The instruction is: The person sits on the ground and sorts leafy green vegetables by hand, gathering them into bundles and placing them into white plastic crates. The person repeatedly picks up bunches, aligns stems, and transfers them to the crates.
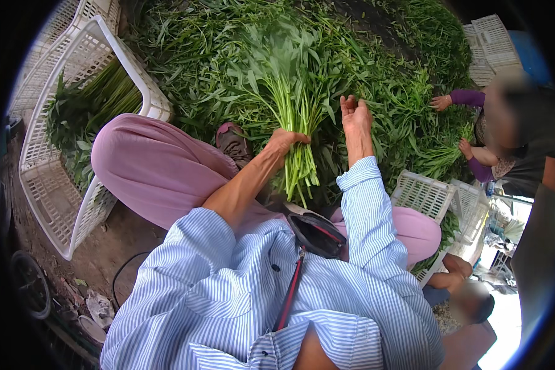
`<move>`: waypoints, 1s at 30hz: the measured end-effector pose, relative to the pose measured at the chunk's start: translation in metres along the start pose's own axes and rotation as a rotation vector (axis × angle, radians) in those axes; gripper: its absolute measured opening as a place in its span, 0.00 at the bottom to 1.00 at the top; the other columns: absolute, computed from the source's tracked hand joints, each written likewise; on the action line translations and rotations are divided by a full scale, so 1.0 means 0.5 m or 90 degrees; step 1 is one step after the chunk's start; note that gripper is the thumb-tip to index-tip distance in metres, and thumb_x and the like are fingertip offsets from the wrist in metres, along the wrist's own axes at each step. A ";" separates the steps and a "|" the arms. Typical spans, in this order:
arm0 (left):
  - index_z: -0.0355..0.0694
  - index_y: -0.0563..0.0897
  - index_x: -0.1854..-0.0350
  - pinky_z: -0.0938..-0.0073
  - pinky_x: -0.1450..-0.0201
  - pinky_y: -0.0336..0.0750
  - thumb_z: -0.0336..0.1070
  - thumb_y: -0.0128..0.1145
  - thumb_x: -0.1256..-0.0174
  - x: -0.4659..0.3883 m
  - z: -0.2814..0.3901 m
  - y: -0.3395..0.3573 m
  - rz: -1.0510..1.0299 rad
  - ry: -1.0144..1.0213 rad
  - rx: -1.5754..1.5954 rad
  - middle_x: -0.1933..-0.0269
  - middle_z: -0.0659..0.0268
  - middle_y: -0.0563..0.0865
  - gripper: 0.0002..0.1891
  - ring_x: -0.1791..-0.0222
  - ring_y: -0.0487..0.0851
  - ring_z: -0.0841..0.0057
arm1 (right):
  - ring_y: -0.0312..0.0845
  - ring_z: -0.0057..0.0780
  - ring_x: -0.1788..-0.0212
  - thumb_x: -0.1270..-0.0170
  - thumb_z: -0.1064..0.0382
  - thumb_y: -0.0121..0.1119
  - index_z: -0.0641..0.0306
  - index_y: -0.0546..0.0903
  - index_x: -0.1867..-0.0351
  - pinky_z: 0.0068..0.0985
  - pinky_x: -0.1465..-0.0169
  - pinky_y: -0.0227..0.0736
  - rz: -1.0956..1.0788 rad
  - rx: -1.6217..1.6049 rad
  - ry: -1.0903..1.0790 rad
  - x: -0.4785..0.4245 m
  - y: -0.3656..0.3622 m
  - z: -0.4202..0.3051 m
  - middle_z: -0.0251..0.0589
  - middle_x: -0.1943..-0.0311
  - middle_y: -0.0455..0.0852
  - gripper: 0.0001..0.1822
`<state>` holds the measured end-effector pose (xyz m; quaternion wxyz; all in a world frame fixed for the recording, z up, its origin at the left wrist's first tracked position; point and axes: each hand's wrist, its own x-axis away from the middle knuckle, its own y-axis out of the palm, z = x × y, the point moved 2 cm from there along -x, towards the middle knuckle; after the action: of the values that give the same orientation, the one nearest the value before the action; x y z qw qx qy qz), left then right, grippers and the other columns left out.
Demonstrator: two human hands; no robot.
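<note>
My left hand [287,141] is closed around the lower stems of a bunch of leafy greens [289,99], whose leaves point away from me and whose cut ends hang towards my lap. To the right of the bunch, my right hand [355,115] is raised with its palm up and fingers curled a little, holding nothing. Under and beyond both hands spreads a large heap of loose greens [199,51]. An open black pouch [317,233] with a red zip rests at my lap.
A white plastic crate [41,185] with bundled greens [106,92] stands at left. More crates [423,194] are by my right knee. Across the heap at right, a co-worker's hands [440,102] touch greens. Another person [471,300] sits at lower right. A wheel [30,284] is at lower left.
</note>
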<state>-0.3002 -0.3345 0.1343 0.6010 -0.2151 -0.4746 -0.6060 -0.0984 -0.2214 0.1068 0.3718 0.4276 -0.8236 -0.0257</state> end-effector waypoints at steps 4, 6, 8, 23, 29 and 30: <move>0.28 0.83 0.64 0.66 0.70 0.81 0.33 0.73 0.54 -0.060 -0.026 -0.008 0.029 -0.032 -0.005 0.64 0.54 0.86 0.17 0.75 0.84 0.69 | 0.82 0.31 0.67 0.30 0.64 0.52 0.71 0.77 0.60 0.30 0.59 0.84 -0.045 0.573 0.063 0.092 -0.110 -0.044 0.47 0.69 0.85 0.10; 0.28 0.82 0.65 0.68 0.72 0.81 0.32 0.73 0.55 -0.033 -0.008 0.009 0.028 0.009 -0.020 0.67 0.56 0.85 0.17 0.76 0.83 0.70 | 0.83 0.35 0.66 0.34 0.61 0.58 0.69 0.81 0.61 0.30 0.60 0.81 -0.092 1.090 -0.032 0.141 -0.166 -0.060 0.49 0.67 0.87 0.11; 0.28 0.81 0.65 0.68 0.72 0.81 0.32 0.73 0.55 -0.030 -0.009 0.015 0.045 -0.013 -0.016 0.68 0.57 0.85 0.17 0.76 0.83 0.70 | 0.84 0.38 0.65 0.40 0.58 0.64 0.66 0.83 0.62 0.33 0.61 0.76 -0.118 1.156 -0.277 0.181 -0.136 -0.052 0.47 0.66 0.87 0.13; 0.27 0.81 0.66 0.65 0.75 0.81 0.27 0.70 0.55 -0.026 -0.001 0.014 0.010 0.042 0.053 0.71 0.55 0.85 0.14 0.78 0.84 0.66 | 0.81 0.60 0.63 0.47 0.69 0.54 0.76 0.79 0.77 0.46 0.57 0.75 -0.461 1.210 -0.407 0.165 0.123 0.019 0.66 0.70 0.82 0.08; 0.28 0.81 0.65 0.66 0.73 0.81 0.30 0.71 0.56 -0.055 -0.004 0.006 0.033 0.007 0.019 0.70 0.55 0.85 0.16 0.78 0.83 0.67 | 0.82 0.56 0.67 0.41 0.67 0.54 0.73 0.77 0.65 0.42 0.61 0.76 -0.272 1.047 -0.441 0.119 0.092 0.052 0.62 0.70 0.83 0.09; 0.28 0.81 0.65 0.66 0.73 0.81 0.30 0.72 0.55 -0.045 0.001 0.012 0.037 0.025 0.004 0.69 0.55 0.85 0.16 0.78 0.83 0.67 | 0.83 0.53 0.69 0.40 0.67 0.54 0.73 0.76 0.64 0.40 0.64 0.77 -0.223 0.975 -0.445 0.081 0.073 0.049 0.60 0.72 0.83 0.09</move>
<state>-0.2905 -0.3212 0.1179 0.6282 -0.2147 -0.4582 -0.5910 -0.1536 -0.2343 0.1264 -0.3037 0.6491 -0.6035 0.3496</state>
